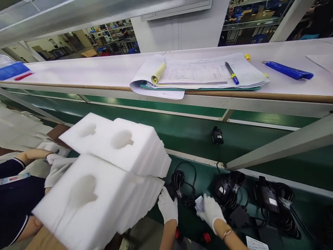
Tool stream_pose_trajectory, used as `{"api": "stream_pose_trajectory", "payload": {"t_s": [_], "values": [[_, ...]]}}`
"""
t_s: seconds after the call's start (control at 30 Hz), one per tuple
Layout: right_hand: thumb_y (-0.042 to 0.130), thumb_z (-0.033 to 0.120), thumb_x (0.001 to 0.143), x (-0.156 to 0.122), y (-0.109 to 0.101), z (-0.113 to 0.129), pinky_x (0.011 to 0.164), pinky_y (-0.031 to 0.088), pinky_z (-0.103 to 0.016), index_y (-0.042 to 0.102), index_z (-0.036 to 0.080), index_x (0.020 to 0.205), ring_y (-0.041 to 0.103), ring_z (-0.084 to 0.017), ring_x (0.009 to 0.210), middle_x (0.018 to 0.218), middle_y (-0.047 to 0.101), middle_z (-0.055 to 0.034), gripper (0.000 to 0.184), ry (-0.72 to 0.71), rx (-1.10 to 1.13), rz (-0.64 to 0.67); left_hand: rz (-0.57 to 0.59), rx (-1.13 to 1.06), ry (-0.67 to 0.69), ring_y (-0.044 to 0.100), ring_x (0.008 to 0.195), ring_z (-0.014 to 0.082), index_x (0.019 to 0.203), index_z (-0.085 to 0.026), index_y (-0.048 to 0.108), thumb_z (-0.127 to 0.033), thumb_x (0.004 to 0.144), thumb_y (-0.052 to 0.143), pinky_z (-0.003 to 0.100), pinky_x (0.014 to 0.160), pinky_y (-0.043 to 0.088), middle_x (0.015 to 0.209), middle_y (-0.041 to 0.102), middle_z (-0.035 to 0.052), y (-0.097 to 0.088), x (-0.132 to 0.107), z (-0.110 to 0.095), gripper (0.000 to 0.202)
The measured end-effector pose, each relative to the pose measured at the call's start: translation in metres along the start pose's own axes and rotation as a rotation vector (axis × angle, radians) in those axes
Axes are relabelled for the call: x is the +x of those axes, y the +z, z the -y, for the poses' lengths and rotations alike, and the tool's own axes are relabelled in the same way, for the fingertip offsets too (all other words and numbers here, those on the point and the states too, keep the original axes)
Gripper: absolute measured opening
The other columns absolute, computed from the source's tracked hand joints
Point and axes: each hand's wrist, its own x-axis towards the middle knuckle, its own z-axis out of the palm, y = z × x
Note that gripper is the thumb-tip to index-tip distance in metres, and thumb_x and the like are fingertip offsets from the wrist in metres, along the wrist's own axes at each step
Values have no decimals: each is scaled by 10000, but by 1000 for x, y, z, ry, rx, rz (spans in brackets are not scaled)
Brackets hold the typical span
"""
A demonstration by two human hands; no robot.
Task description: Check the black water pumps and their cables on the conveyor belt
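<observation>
My left hand (168, 206), in a white glove, rests at the lower edge of the front foam stack (91, 198), its fingers pressed together over a black adapter (171, 190) beside a coiled black cable (185, 182). My right hand (211, 210), also gloved, pinches a small white label (199, 203) next to a second black adapter bundle (227, 189). A third bundle (273, 205) lies further right on the green belt (197, 135). A second stack of white foam inserts (117, 146) sits behind the first.
A co-worker's gloved hand (56, 166) and dark sleeve (15, 201) are at the left by the foam. A small black device (216, 135) sits on the belt. The shelf above holds papers (203, 73), a pen (232, 73) and a blue tool (287, 70). A metal brace (281, 146) crosses at the right.
</observation>
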Motion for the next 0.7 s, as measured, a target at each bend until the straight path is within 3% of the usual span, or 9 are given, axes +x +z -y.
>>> {"api": "stream_pose_trajectory", "payload": {"t_s": [0.03, 0.1, 0.2, 0.27, 0.37, 0.43, 0.53, 0.63, 0.7], "values": [[895, 298, 726, -9, 21, 3, 1085, 462, -442, 411, -89, 1590, 568, -372, 1236, 1289, 567, -281, 1063, 41, -31, 9, 16, -19, -4, 512, 1345, 342, 1539, -136, 505, -260, 942, 676, 495, 1085, 458, 1466, 513, 204, -3, 3, 1, 633], [847, 288, 783, -14, 45, 6, 1091, 434, -462, 420, -81, 1588, 553, -385, 1247, 1304, 547, -290, 984, 63, -58, -28, 52, -53, -17, 531, 1313, 322, 1510, -172, 519, -300, 946, 682, 502, 1063, 469, 1413, 543, 169, -6, 8, 2, 601], [749, 192, 819, -10, 44, 3, 1101, 425, -456, 597, -10, 1437, 555, -369, 1258, 1300, 548, -240, 667, 46, -27, -65, 136, -110, -37, 569, 1217, 313, 1481, -90, 511, -177, 943, 632, 481, 1033, 468, 1293, 581, 178, -12, 8, 2, 559], [732, 138, 769, -15, 32, -4, 1091, 460, -430, 611, 17, 1386, 589, -340, 1225, 1306, 544, -210, 640, 28, 42, -56, 191, -193, -57, 570, 1198, 332, 1468, -27, 478, -128, 945, 571, 453, 998, 464, 1258, 571, 197, -19, 0, 1, 541], [686, 153, 790, -35, 3, -20, 1049, 518, -302, 527, 64, 1456, 635, -214, 1149, 1326, 540, -152, 691, -55, 163, -86, 294, -432, -128, 609, 1153, 276, 1413, -112, 445, -172, 959, 545, 371, 941, 476, 1312, 552, 150, -35, -20, 6, 469], [652, 150, 806, -53, -28, -31, 1108, 487, -266, 498, 73, 1478, 592, -185, 1210, 1339, 530, -136, 695, -172, 181, -180, 393, -607, -178, 646, 1016, 202, 1341, -163, 401, -174, 956, 547, 315, 892, 487, 1238, 592, 100, -47, -36, 12, 412], [622, 107, 785, -77, -88, -41, 1255, 369, -361, 473, 84, 1525, 433, -245, 1395, 1491, 413, -137, 755, -357, 93, -353, 555, -814, -188, 583, 771, 128, 1241, -160, 333, -137, 962, 509, 259, 749, 475, 994, 581, 51, -61, -58, 25, 331], [603, 82, 745, -95, -144, -42, 1180, 434, -447, 491, 162, 1516, 442, -285, 1348, 1471, 440, -116, 783, -530, -8, -496, 748, -953, -158, 515, 691, 99, 1216, -155, 317, -150, 958, 471, 250, 639, 454, 988, 508, 45, -71, -75, 35, 300], [578, 94, 738, -105, -169, -38, 1093, 489, -460, 485, 195, 1485, 476, -290, 1284, 1410, 484, -118, 759, -672, -74, -638, 859, -1040, -117, 512, 662, 98, 1221, -155, 327, -185, 912, 497, 261, 612, 460, 985, 494, 41, -78, -83, 41, 354]]}}
